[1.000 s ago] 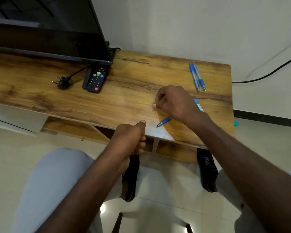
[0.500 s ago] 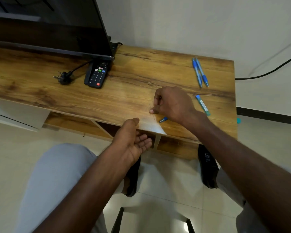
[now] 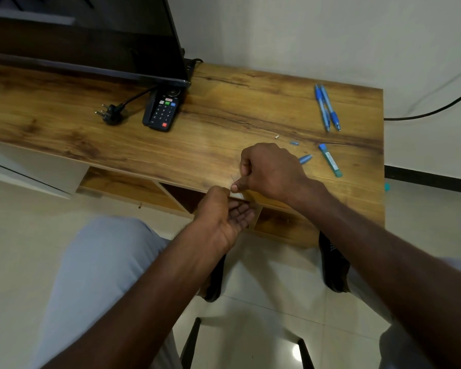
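Wood-grain worktop (image 3: 224,123), near edge: your right hand (image 3: 270,173) pinches what looks like a thin pen refill (image 3: 232,178) between thumb and curled fingers. Your left hand (image 3: 224,217) is cupped just below, palm up, fingers relaxed, holding nothing. Light, slender and likely bendy, the refill is best held low on its shaft, not by the tip; loose blue pen parts (image 3: 330,160) lie near.

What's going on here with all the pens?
A person at a wooden desk has a pen in pieces. The right hand pinches a thin rod, maybe its refill, at the desk's front edge; the left hand is cupped open just below. The pen barrel and tip piece lie nearby; two whole pens lie farther back.
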A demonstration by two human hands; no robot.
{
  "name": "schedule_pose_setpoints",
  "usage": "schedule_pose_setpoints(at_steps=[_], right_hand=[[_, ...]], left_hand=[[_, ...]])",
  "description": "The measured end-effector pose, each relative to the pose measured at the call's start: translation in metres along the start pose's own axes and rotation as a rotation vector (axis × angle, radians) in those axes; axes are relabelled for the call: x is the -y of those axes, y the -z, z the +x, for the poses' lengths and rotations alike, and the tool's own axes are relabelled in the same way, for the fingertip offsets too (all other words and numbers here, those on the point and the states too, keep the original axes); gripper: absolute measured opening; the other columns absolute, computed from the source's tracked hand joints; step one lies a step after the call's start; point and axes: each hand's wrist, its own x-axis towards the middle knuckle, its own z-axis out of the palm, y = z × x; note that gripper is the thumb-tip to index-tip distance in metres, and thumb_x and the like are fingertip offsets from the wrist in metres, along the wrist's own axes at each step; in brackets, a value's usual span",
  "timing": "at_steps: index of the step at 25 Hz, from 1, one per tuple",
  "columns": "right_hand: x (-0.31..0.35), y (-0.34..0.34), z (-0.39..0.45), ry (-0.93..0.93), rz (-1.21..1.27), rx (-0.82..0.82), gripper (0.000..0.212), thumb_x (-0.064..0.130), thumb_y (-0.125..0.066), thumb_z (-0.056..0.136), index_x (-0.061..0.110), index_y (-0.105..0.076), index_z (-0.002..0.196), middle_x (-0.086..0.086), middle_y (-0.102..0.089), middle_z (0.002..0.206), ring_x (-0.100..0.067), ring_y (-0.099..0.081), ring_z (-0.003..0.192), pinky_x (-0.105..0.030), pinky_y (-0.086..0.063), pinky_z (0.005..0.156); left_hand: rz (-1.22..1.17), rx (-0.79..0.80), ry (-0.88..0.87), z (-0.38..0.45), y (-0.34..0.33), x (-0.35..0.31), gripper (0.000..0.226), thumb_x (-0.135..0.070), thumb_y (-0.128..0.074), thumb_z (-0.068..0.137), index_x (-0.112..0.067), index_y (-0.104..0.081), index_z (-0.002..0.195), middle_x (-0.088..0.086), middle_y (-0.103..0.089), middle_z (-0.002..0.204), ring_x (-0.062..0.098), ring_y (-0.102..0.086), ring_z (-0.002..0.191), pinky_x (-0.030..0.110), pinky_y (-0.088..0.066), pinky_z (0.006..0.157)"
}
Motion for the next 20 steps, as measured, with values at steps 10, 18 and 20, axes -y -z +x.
schedule_pose_setpoints(at_steps=[10,18,20], right_hand=[[0.003,0.002,-0.002,-0.002,-0.069,0.010,0.047,0.059,-0.090,0.069,0.027,-0.056,0.070,0.005,-0.063,0.086,-0.018,-0.061,0.083,-0.031,-0.039,0.064],[0.008,0.004,-0.005,-0.092,-0.108,0.027,0.051,0.065,-0.088,0.068,0.028,-0.052,0.068,0.002,-0.062,0.100,-0.023,-0.061,0.099,-0.051,-0.042,0.097],[0.009,0.005,-0.005,-0.108,-0.112,0.036,0.052,0.065,-0.088,0.068,0.029,-0.051,0.069,0.002,-0.063,0.103,-0.024,-0.060,0.103,-0.054,-0.038,0.100]], left_hand=[[0.138,-0.025,-0.114,0.002,0.002,0.013,0.006,0.004,-0.062,0.099,0.001,-0.066,0.101,0.020,-0.070,0.089,0.023,-0.071,0.081,0.042,-0.062,0.091],[0.209,-0.061,-0.210,0.004,0.000,0.020,0.018,-0.005,-0.068,0.100,0.004,-0.067,0.115,0.019,-0.071,0.092,0.023,-0.072,0.075,0.035,-0.064,0.076],[0.206,-0.064,-0.213,0.004,0.000,0.020,0.019,-0.006,-0.067,0.101,0.004,-0.066,0.117,0.020,-0.071,0.096,0.026,-0.073,0.081,0.034,-0.062,0.074]])
